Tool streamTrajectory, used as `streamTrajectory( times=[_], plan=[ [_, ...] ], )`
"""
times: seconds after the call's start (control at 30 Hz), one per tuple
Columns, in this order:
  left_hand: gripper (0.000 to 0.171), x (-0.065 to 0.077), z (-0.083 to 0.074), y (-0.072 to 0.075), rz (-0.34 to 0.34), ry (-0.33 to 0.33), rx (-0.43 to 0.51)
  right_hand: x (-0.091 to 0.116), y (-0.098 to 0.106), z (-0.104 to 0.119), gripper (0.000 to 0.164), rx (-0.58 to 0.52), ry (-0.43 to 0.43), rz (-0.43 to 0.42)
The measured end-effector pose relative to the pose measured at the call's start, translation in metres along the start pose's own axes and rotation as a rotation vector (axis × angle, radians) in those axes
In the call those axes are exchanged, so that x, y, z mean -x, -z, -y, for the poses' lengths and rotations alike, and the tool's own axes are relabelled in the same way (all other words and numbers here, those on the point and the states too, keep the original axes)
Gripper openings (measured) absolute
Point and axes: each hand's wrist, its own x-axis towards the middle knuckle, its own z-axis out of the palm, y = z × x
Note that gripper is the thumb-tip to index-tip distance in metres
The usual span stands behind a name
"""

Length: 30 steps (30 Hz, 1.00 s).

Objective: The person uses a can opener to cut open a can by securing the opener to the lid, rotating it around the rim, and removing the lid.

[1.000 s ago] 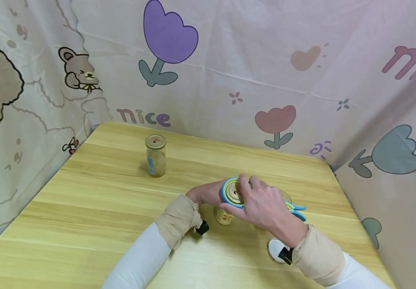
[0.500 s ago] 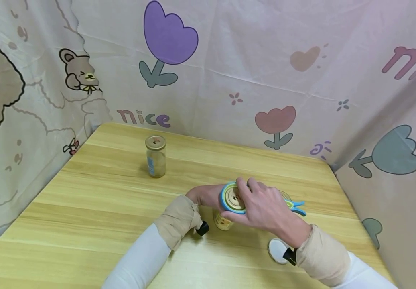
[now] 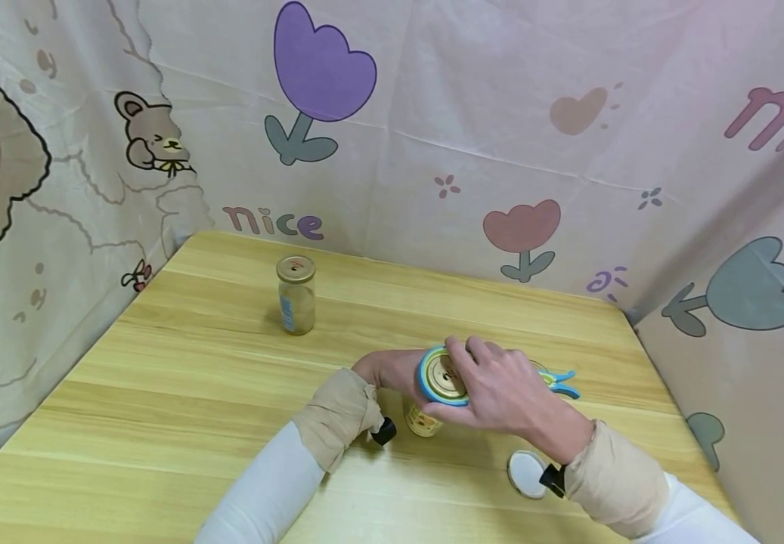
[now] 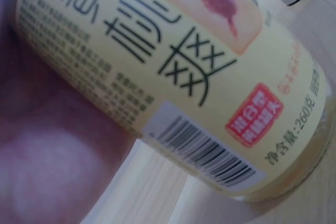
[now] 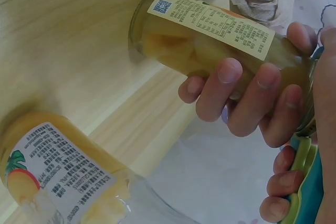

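A glass jar of yellow peaches (image 5: 210, 40) with a pale yellow label stands on the table with its gold lid on. My left hand (image 3: 392, 370) holds it, with fingers (image 5: 247, 103) curled round its upper side in the right wrist view. Around the gold lid (image 3: 444, 375) sits the ring of a blue and green jar opener (image 3: 430, 393). My right hand (image 3: 503, 389) lies over the lid, its fingers curled round the opener's handles (image 5: 310, 187). Those handle ends stick out to the right of that hand in the head view.
An open jar of yellow fruit (image 5: 68, 177) stands close by, mostly hidden behind my right hand in the head view. A loose lid (image 3: 526, 474) lies white side up near my right wrist. Another gold-lidded jar (image 3: 296, 298) stands at the back left of the wooden table (image 3: 181, 363).
The jar's lid and the opener have dropped slightly toward me. My right wrist has shifted a little to the right, and the opener's handle ends have swung slightly away. My left hand keeps its grip.
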Motion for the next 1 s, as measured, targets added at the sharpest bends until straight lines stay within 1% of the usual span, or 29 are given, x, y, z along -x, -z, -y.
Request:
streamTrajectory(
  times=[0.1,0.33,0.6,0.8,1.0],
  plan=[
    [0.074,0.000,0.001,0.000,-0.004,0.003,-0.014,0.000,0.000,-0.002,0.089,-0.006,0.018,-0.005],
    [0.076,-0.003,0.002,0.000,-0.005,0.004,0.000,0.000,0.003,-0.004,0.091,-0.008,0.040,0.013],
    [0.076,-0.003,0.001,0.000,-0.001,-0.006,-0.039,-0.002,0.005,-0.005,0.090,0.000,0.045,0.022],
    [0.078,-0.002,-0.002,-0.001,-0.006,0.006,-0.005,-0.003,0.007,-0.005,0.089,0.004,0.050,0.020],
    [0.077,-0.002,-0.001,-0.003,-0.005,-0.006,-0.006,-0.005,0.011,-0.006,0.089,-0.004,0.034,0.039]
  ],
)
